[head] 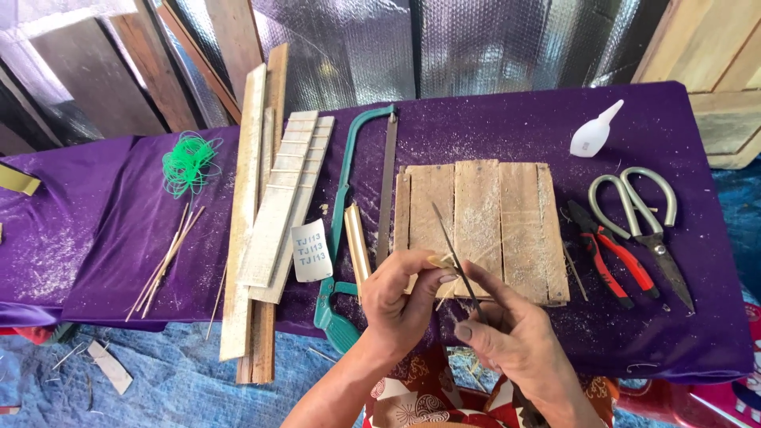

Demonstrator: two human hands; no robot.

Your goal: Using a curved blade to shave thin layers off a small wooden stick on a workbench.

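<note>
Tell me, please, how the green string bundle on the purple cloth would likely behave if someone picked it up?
The green string bundle is a loose tangle of thin loops, so it probably feels floppy and light. Strands stray at its edges, so it may unravel or snag when lifted off the purple cloth.

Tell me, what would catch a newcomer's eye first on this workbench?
Probably the two hands at the bottom centre: the left hand pinches a small pale sliver while the right hand holds a thin dark file against it. Behind them a sawdust-covered wooden pallet board lies on the purple cloth. A green-framed hacksaw lies to its left, and big scissors with red-handled pliers to its right.
</note>
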